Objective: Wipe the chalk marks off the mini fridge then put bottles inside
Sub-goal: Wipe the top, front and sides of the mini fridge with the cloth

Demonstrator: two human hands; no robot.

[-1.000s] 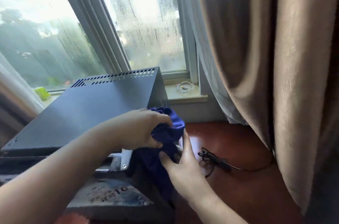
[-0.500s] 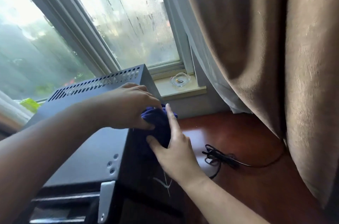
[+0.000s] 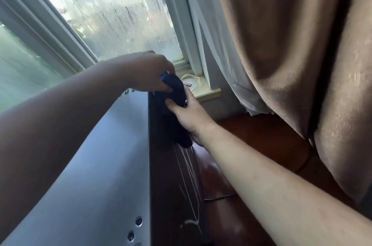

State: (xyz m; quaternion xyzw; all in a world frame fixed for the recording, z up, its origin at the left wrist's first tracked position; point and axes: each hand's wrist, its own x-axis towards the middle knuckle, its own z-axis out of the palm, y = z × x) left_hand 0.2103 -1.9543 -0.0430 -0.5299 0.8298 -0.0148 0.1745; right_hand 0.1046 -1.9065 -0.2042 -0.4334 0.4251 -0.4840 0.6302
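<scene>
The dark mini fridge [image 3: 112, 165] fills the lower left, its flat top towards me and its right side wall dropping away. White chalk marks [image 3: 191, 175] streak that side wall below the cloth. A dark blue cloth [image 3: 175, 92] hangs over the fridge's far right corner. My left hand [image 3: 149, 73] grips the cloth's top at the corner. My right hand [image 3: 189, 114] presses the cloth's lower part against the side wall. No bottles are in view.
A window [image 3: 112, 12] stands behind the fridge. A clear glass dish [image 3: 192, 81] sits on the pale sill. A brown curtain [image 3: 291, 48] with a white sheer hangs at the right. A black cable [image 3: 217, 198] lies on the red-brown floor [image 3: 271, 145].
I have leaned closer over the fridge. Both hands and the cloth have moved farther along the right edge towards the back corner by the window, uncovering more chalk marks on the side wall.
</scene>
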